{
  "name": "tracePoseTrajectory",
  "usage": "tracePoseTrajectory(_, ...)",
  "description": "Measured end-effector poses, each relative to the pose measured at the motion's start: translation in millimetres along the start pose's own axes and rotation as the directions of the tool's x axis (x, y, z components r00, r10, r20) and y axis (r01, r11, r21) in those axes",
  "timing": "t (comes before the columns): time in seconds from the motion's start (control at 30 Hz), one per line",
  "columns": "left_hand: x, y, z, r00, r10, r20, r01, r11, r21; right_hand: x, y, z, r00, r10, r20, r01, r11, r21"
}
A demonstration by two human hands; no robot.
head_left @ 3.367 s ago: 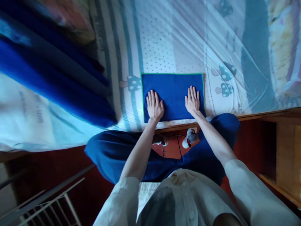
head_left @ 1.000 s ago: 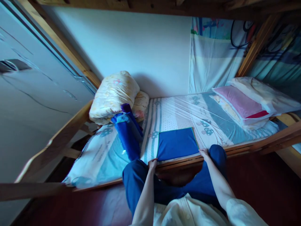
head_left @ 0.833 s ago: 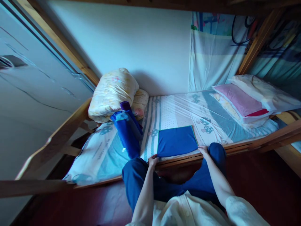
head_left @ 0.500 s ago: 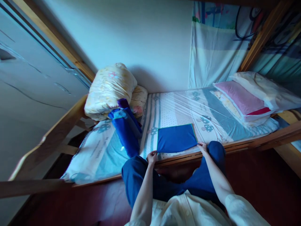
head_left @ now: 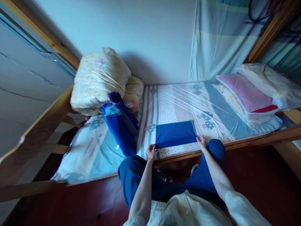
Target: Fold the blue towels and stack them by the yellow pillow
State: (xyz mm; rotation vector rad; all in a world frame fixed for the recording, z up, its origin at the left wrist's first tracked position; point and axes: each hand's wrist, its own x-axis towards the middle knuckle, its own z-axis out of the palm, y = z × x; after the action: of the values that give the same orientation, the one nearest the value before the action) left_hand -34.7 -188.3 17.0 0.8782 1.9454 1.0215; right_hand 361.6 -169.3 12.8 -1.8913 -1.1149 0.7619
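A blue cloth (head_left: 175, 131) with a thin green edging lies as a flat rectangle near the front of the bed. My left hand (head_left: 150, 152) pinches its near left corner, and my right hand (head_left: 201, 142) pinches its near right corner. Between them the near edge is pulled straight and slightly raised, with a darker strip along it. To the left of the cloth lie rolled or folded blue cloths (head_left: 121, 130), one with a dark purple end.
The patterned bed sheet (head_left: 171, 100) covers the mattress. A puffy yellow quilt (head_left: 100, 80) is heaped at the left end; a pink pillow (head_left: 249, 91) and more bedding lie at the right. A wooden rail (head_left: 261, 138) runs along the front, above a dark red floor (head_left: 249, 182).
Both hands have moved the cloth's near edge slightly away from me, folding a narrow strip over. The view has shifted a little.
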Motion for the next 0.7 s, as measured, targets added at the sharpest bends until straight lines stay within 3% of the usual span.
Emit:
tracePoseTrajectory(0.2,5,-4,-5.3,1.000,0.015,-0.009,-0.013,0.978,0.207,7,10,3,1.000,-0.005,-0.015,0.003,0.994,-0.109)
tracePoseTrajectory(0.7,-23,-10,-12.0,0.995,-0.019,-0.103,0.059,0.916,0.397,-14,-1,-4,0.997,0.066,0.037,-0.045,0.916,-0.399)
